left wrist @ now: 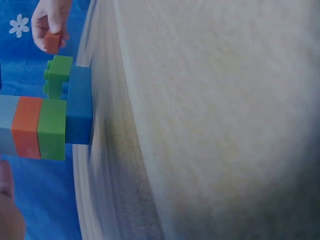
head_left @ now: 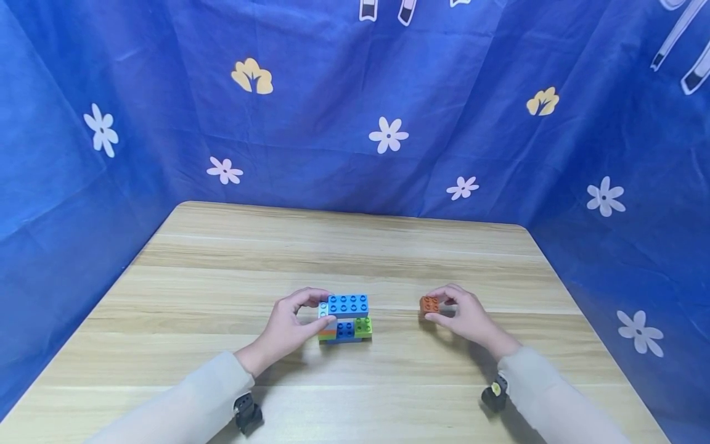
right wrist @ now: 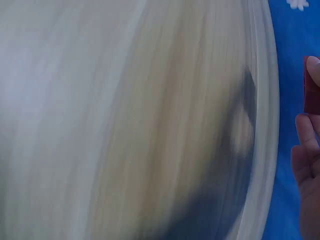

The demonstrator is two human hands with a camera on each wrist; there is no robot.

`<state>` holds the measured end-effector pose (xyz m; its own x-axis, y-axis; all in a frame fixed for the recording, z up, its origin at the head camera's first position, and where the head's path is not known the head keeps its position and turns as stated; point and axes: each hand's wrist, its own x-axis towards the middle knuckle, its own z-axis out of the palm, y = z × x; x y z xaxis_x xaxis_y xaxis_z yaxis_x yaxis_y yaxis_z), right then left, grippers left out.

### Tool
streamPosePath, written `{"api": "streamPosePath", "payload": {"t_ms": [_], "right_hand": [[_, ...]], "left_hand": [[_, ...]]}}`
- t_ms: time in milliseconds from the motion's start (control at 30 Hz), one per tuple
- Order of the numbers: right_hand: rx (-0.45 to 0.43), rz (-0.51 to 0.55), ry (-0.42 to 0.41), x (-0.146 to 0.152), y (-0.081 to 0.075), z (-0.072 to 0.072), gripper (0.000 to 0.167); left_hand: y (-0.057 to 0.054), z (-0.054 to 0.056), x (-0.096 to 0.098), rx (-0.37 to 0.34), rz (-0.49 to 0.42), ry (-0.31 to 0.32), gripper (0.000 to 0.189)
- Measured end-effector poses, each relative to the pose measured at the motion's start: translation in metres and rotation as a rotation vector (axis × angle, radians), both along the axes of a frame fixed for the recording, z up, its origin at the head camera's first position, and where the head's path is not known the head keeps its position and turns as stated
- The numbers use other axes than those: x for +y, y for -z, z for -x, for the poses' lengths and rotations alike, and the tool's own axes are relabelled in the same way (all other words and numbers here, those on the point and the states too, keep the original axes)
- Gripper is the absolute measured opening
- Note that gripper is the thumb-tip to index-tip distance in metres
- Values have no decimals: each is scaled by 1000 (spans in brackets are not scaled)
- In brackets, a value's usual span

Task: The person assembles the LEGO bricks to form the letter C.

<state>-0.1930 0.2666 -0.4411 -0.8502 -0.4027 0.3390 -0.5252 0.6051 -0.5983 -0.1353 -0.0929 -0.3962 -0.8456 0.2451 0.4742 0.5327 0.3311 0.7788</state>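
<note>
My left hand (head_left: pixel 291 322) grips the left side of a structure of toy building bricks (head_left: pixel 348 306), thumb in front and fingers behind. A long blue brick (head_left: pixel 348 313) tops it. Below, a light-blue brick, an orange brick (left wrist: pixel 26 127) and a green brick (left wrist: pixel 52 129) are stacked on a dark-blue base brick (left wrist: pixel 79 106). On the base's other end sits a lime-green brick (head_left: pixel 363 327), with a gap under the top brick. To the right, my right hand (head_left: pixel 463 314) pinches a small orange-brown brick (head_left: pixel 428 304) between thumb and fingers, apart from the structure.
Beneath both hands is a wood-grain table (head_left: pixel 399 394) with rounded far corners. Blue cloth (head_left: pixel 322 166) with white flowers hangs behind it and at both sides. Each wrist wears a small black camera (head_left: pixel 247 413).
</note>
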Motion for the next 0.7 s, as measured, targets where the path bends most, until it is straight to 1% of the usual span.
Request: {"api": "streamPosePath", "payload": {"t_ms": [267,567,700], "right_hand": [[9,25,-133,-38,-6,-1,36],[-25,15,-212,-69,-16,-4,38],[-30,19,-248,-80,-19,-5,40]], "left_hand": [[1,0,0,-9,5,-3,35],[0,0,0,-26,-3,1,36],[0,0,0,-22,-5,5,36]]}}
